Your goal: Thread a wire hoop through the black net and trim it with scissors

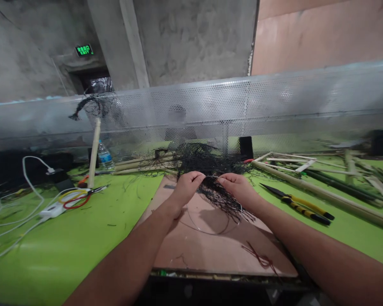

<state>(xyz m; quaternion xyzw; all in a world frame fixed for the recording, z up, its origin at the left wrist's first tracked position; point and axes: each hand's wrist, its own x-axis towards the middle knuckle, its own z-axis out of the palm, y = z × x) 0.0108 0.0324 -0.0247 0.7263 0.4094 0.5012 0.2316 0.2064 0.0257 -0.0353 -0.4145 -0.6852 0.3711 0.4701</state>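
Note:
My left hand (187,190) and my right hand (235,189) meet at the top of a thin wire hoop (207,233), and their fingertips pinch its rim with a black mesh net (218,197). The net hangs from the wire in a dark, tangled mass, with more of it bunched behind my hands. Below them lies a pinkish-brown board (191,250) on the green table (67,238). A dark red cord (260,256) lies near the board's front right corner.
Yellow-handled long-nosed pliers (301,207) and bamboo sticks and frames (325,182) lie to the right. Scissors (83,196), white cables (22,208) and a plastic water bottle (105,156) are on the left. A perforated metal screen (210,110) runs along the back.

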